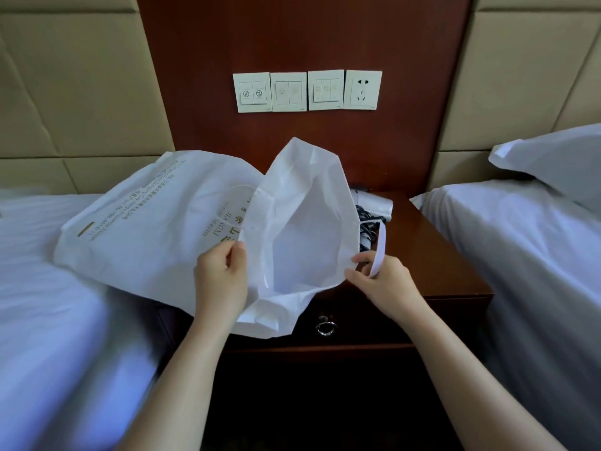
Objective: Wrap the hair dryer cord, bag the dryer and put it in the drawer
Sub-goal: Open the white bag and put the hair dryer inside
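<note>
Hands hold the bag (pixel 302 229) open just above the closed drawer (pixel 354 320). The left hand (pixel 221 275) pinches the left rim between thumb and curled fingers. The right hand (pixel 385 283) pinches the right rim, and the strap (pixel 379 249) loops up from its fingers. The mouth is spread toward the person, over the nightstand (pixel 432 255).

The bag is thin, soft and creased. It is judged very light and without stiffness, so the mouth will collapse unless both rims are kept apart. The rim and the strap are the sound holds.

The dryer (pixel 374 206) lies on the nightstand behind the bag's right edge and is mostly hidden. Only a pale part and dark coils of cord (pixel 366 227) show. It is judged rigid, smooth and far heavier than the bag. It is best gripped at the handle or body, with the coil trapped under the fingers so that it does not unwind. Its weight is likely to drag the soft bag down, so one hand should support the bag from beneath.
</note>
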Demonstrator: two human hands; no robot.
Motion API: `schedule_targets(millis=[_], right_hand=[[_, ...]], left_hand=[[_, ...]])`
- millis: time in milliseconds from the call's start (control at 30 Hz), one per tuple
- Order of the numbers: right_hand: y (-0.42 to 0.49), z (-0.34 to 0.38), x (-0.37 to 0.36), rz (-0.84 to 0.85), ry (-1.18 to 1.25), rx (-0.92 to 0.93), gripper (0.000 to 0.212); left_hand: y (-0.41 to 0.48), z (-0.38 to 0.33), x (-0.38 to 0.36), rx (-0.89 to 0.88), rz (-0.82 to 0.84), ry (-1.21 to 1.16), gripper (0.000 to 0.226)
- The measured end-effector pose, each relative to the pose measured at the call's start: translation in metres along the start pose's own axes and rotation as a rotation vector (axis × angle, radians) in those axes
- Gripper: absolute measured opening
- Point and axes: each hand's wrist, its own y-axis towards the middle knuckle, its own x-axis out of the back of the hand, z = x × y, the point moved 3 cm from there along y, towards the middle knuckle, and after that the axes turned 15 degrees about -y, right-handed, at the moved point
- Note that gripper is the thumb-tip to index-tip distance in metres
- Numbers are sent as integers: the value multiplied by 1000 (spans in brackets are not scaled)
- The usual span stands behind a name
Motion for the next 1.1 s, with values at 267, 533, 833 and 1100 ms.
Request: schedule_targets(millis=[267,533,833,1100], right_hand=[[-16,10,25,-567,-411,294,60],[-30,62,-29,358,113,401,46],[-59,115,-38,577,763,313,50],[-38,109,-35,500,712,265,50]], left_hand=[[-24,-11,-1,-119,227,76,30],[-26,-62,21,86,465,454,24],[13,-77,34,283,524,594,32],[30,-53,15,530,486,338,10]])
